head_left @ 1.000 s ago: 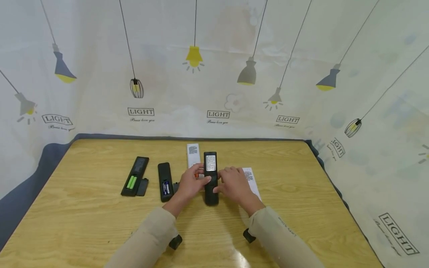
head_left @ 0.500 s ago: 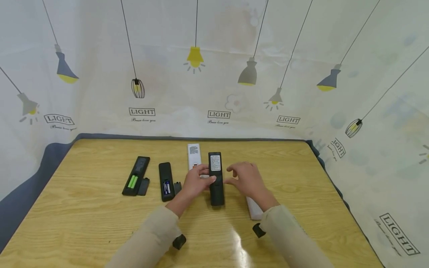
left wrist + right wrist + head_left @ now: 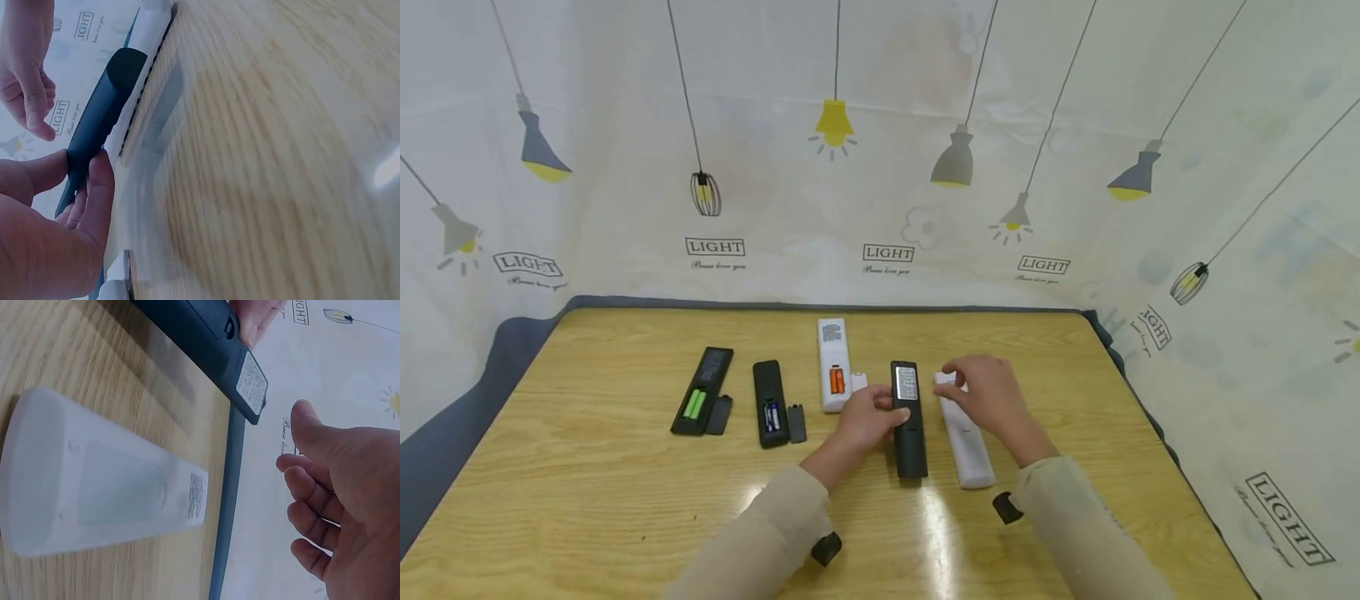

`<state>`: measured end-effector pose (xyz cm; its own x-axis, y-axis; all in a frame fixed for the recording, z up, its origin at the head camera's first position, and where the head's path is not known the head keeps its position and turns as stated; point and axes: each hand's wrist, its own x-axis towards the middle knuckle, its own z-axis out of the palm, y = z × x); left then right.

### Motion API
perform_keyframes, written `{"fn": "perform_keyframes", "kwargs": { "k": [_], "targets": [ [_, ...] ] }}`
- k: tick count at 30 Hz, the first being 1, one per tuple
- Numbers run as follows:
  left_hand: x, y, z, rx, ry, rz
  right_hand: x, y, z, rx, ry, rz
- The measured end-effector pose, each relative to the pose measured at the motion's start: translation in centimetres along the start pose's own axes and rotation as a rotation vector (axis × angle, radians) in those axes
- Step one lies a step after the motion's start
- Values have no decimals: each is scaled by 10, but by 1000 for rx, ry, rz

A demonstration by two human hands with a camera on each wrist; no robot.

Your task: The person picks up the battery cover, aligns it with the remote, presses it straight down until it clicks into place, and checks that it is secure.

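A black remote control [image 3: 911,442], back side up with a printed label at its far end, is gripped by my left hand [image 3: 867,419] between thumb and fingers. The left wrist view shows this remote [image 3: 100,112] raised over the table, its shadow below. Its battery cover looks closed in the right wrist view. My right hand [image 3: 988,398] holds nothing, fingers loosely bent, above the far end of a white remote [image 3: 967,446]. That white remote [image 3: 119,481] lies face down with its cover on.
To the left lie a black remote with green batteries [image 3: 695,404], another with blue batteries [image 3: 772,417], and a white one with orange batteries [image 3: 837,380]. Loose covers [image 3: 718,415] lie beside them. A printed cloth wall [image 3: 790,217] borders the wooden table [image 3: 587,500].
My right hand has let go of the black remote and moved right, over the white remote. My left hand has carried the black remote right and nearer to me.
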<state>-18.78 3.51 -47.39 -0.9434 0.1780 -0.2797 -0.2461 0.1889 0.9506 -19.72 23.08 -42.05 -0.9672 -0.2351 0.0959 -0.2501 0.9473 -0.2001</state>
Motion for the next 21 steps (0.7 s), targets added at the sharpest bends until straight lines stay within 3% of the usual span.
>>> {"fn": "perform_keyframes", "kwargs": {
  "k": [10,21],
  "targets": [
    [1,-6,10,-39,-18,-22,-1,5,-2,9,-24,23],
    [-3,-13,11,48,-19,-38,-4,6,3,16,-38,2]
  ]
}}
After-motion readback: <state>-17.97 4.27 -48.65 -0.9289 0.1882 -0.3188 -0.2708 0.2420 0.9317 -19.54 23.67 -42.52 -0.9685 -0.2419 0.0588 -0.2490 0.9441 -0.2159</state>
